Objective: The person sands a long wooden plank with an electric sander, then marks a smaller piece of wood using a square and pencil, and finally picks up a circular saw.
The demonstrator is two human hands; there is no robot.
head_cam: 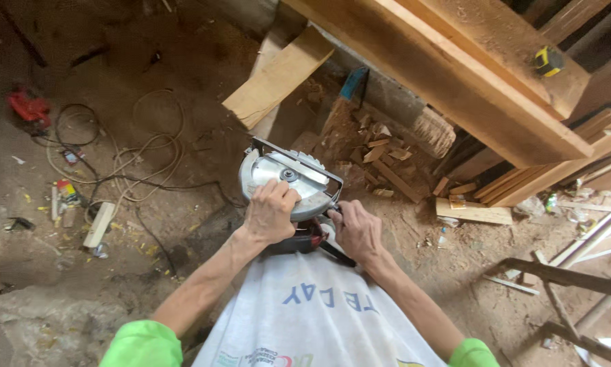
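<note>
Fingers: the left ones are bent and pressed flat on the round blade guard; the right ones are curled close together at the saw's edge, and what they pinch is hidden.
Left hand: it lies on top of the saw, palm down, holding it still.
Right hand: it sits just beside the left one, on the saw's right side, touching the metal frame.
Saw: a round saw with a shiny blade and sharp teeth (you can see the teeth at the top). It rests on its side on the person's lap, with its dark red body under the hands.
Sack: a white bag with blue letters, spread over the lap under the saw.
Sleeves: bright green, at the bottom of the view.
Floor: brown dirt with sawdust and wood chips.
Cords: pale and dark wires loop on the dirt to the left, near a white power strip.
Red thing: far left, well apart from the hands; too blurry to tell what it is.
Planks: big pale boards lean across the top right.
Tape measure: yellow and black, sitting on a top plank.
Scraps: small wood bits in a pile past the saw.
</note>
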